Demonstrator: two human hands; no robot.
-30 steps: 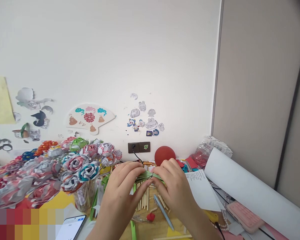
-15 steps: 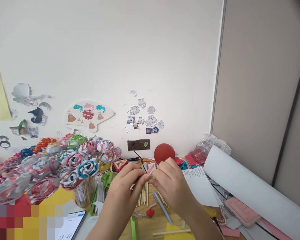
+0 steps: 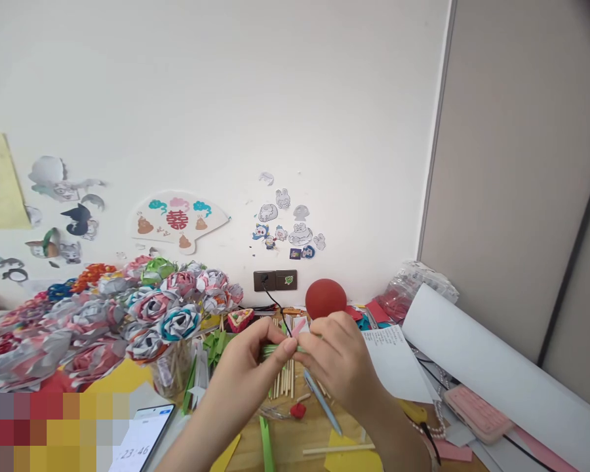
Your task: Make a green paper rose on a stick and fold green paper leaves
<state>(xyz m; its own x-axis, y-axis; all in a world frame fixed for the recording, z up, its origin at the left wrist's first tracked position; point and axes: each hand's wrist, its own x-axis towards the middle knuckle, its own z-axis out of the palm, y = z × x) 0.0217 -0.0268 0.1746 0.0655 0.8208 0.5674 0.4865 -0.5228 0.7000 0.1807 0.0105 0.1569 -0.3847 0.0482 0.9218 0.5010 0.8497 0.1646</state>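
My left hand (image 3: pixel 258 351) and my right hand (image 3: pixel 338 354) meet in front of me above the table, fingers pinched close together. Between them runs a thin green paper strip (image 3: pixel 271 351), partly covered by the fingers; whether a stick is inside it I cannot tell. A pink and white piece (image 3: pixel 299 326) shows just behind the fingertips, and I cannot tell if it is joined to the strip. Below the hands lie several thin wooden sticks (image 3: pixel 286 380), a small red paper piece (image 3: pixel 297 410), a blue-grey pen (image 3: pixel 323 402) and another green strip (image 3: pixel 266 444).
Many folded paper flowers (image 3: pixel 179 322) crowd the left, some in a clear container (image 3: pixel 170 372). A phone (image 3: pixel 145 438) lies front left. A red ball-like object (image 3: pixel 326 299) sits by the wall. On the right are a white paper roll (image 3: pixel 501 373) and a pink calculator-like object (image 3: pixel 482 413).
The left fingers have shifted, so more of the green strip shows beside the thumb. Both hands stay together. The view has moved slightly.
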